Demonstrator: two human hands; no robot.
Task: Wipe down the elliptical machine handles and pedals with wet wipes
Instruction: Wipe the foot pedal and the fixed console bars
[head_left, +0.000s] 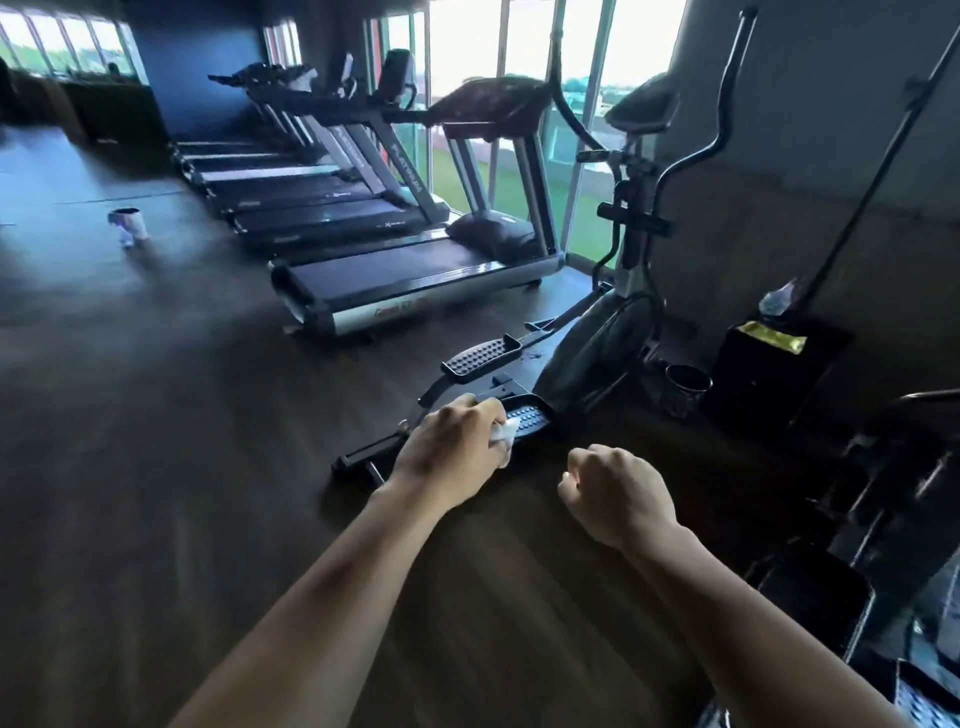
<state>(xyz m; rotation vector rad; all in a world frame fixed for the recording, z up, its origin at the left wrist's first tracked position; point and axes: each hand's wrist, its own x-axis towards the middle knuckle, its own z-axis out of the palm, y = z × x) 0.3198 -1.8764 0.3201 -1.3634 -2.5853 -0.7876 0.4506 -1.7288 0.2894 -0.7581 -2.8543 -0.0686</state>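
Note:
A black elliptical machine (597, 343) stands on the dark floor ahead, its two curved handles (722, 124) rising toward the windows. Its far studded pedal (480, 356) is raised and bare. My left hand (452, 444) is closed around a crumpled white wet wipe (505, 434) and rests over the rear part of the near pedal (530, 418), hiding that part. To the right and nearer to me, my right hand (615, 499) hangs as a loose fist with nothing in it, apart from the machine.
A row of treadmills (415, 270) lines the windows to the left of the elliptical. A small white container (129, 226) stands on the floor far left. A dark cup (685, 387) and a black box (769, 374) sit at right, with other dark equipment (883, 519) beyond.

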